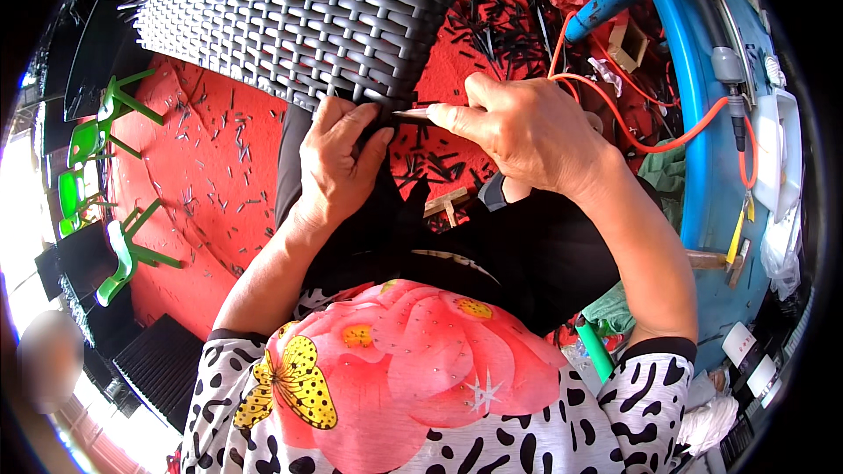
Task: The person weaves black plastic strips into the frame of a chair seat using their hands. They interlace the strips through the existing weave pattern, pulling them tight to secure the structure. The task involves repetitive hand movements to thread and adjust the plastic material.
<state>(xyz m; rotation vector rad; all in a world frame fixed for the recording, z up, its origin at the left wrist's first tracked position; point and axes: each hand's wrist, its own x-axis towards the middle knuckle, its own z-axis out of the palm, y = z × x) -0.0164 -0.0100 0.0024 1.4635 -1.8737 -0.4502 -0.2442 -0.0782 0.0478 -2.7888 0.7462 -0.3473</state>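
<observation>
A grey woven wicker panel point(290, 17) fills the upper middle, its lower edge slanting down to a corner near my hands. At that corner my left hand point(338, 158) is closed, thumb and fingers pinching the dark end of the weave; the exact strand is hidden by the fingers. From the right, my right hand point(536, 132) grips a thin, pointed metal tool point(411, 112), its index finger laid along it. The tool's tip points left at the panel's corner, close to my left fingertips. Whether the tip touches the weave, I cannot tell.
Short black strip offcuts point(500, 31) litter the red floor point(167, 149). Green plastic chairs point(118, 263) stand at left. An orange hose point(623, 136) loops beside a blue metal frame point(698, 123) at right. A hammer point(736, 265) lies on the blue surface.
</observation>
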